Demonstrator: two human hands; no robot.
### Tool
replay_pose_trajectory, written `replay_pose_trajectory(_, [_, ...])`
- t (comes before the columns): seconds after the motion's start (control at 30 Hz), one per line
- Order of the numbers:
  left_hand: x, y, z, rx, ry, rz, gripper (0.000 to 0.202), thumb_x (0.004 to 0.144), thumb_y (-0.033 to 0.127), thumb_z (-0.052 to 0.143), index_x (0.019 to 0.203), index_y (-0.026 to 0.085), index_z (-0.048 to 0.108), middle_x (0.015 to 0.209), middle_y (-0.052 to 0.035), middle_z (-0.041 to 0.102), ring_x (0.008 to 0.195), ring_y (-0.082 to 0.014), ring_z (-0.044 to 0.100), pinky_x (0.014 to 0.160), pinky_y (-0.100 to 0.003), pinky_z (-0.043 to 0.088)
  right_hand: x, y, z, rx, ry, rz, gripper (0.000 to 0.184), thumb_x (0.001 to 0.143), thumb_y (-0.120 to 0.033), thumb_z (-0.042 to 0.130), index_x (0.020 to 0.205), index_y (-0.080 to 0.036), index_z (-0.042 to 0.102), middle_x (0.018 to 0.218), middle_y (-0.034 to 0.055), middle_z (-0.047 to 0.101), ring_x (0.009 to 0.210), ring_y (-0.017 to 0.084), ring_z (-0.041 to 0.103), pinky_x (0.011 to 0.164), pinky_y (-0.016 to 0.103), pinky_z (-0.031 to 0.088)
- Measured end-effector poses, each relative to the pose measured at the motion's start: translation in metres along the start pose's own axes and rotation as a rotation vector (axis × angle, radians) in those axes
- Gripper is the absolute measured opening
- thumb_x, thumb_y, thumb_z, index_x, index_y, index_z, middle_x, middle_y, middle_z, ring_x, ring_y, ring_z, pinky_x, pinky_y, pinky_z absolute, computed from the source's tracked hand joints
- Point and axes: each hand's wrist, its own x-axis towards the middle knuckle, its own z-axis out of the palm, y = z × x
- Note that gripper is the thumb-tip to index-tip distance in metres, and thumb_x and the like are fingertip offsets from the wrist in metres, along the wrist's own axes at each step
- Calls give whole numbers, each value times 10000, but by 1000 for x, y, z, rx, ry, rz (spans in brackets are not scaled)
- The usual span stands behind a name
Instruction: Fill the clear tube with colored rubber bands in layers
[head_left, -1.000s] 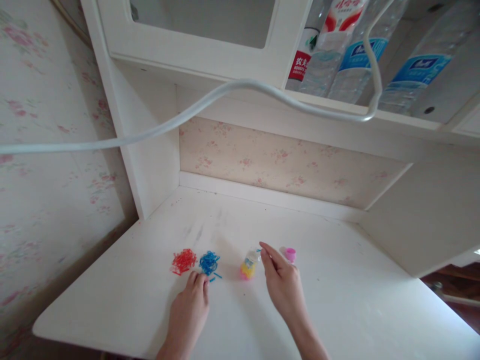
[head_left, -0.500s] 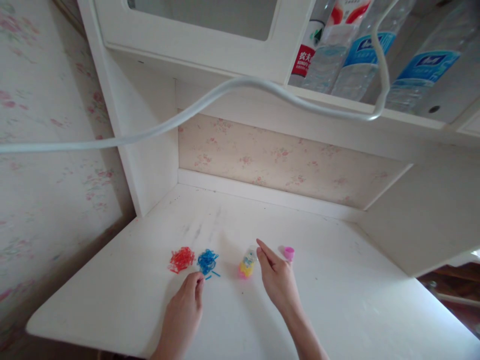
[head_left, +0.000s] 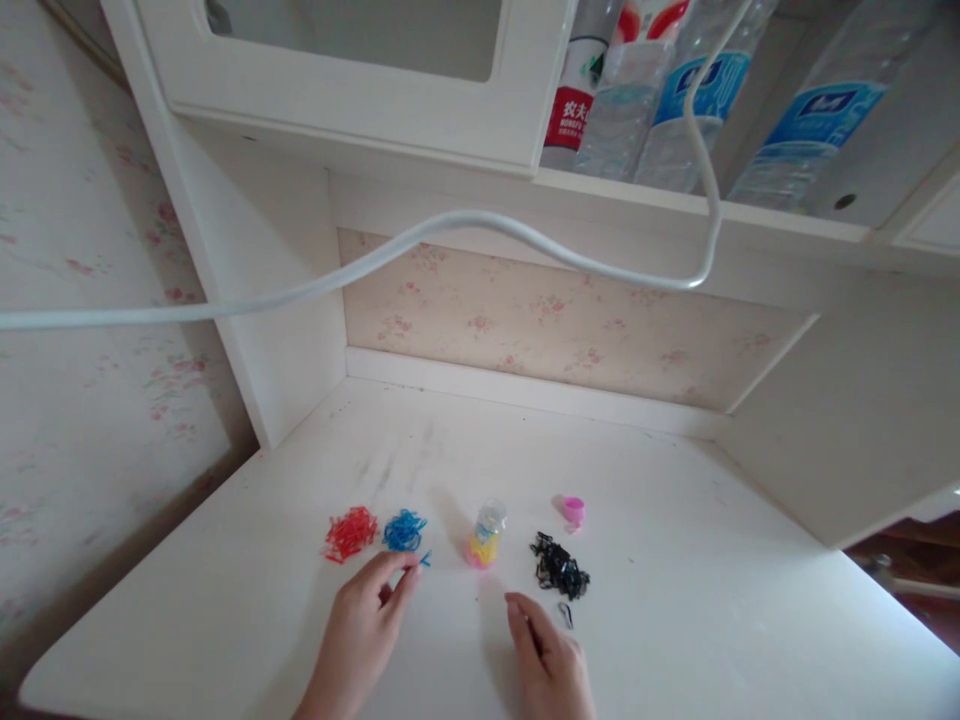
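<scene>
Head camera: my right hand (head_left: 551,655) has drawn back from the bottle (head_left: 486,537) to its five o'clock, baring black bands (head_left: 559,568) at four; fingers curled, grip unclear. At eight, my left hand (head_left: 367,605) now pinches a blue band (head_left: 425,559), off its pile (head_left: 403,531).

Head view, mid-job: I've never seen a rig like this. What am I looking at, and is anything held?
There is no machine: these are a person's bare left hand and right hand, seen from a camera worn on that person's head. On the white desk, a red pile and a blue pile of small pieces lie at left; a small clear bottle, yellow and pink low down, stands in the middle; at right are a black pile and, beyond it, a pink cap-like piece. A blue piece shows at the left fingertips, but I cannot tell whether it is pinched. The right hand shows nothing held.
</scene>
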Motion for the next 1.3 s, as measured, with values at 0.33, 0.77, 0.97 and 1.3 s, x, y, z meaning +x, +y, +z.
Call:
replay_pose_trajectory(0.33, [60,84,13,-65,5,180,234,934,347,455,896,214,644,905,-28,667,798,-135,638,708,-226,514,-4,11,4,-18,-33,-113,458,899,-576,414,936,-236,719,905,44,749,816,194,714,690,186,505])
replay_pose_trajectory(0.77, [68,91,29,91,-28,224,263,957,323,390,939,220,631,952,-32,636,853,-145,626,796,-265,494,-6,8,0,-14,-17,-147,457,920,-554,388,920,-237,717,865,47,748,752,184,710,652,188,502])
replay_pose_trajectory(0.97, [46,60,17,1,35,45,289,950,383,376,1041,209,587,1002,-65,666,890,-180,638,786,-308,509,-7,4,-3,-159,-146,-180,473,955,-513,312,972,-242,698,879,60,744,764,191,706,655,201,492])
replay_pose_trajectory(1.3, [-13,-20,1,-28,96,-237,346,908,466,387,1008,198,582,917,-83,694,853,-217,678,778,-351,543,-1,-49,35,-687,-298,-283,280,925,-291,434,1129,-321,624,805,22,743,702,231,711,562,246,440])
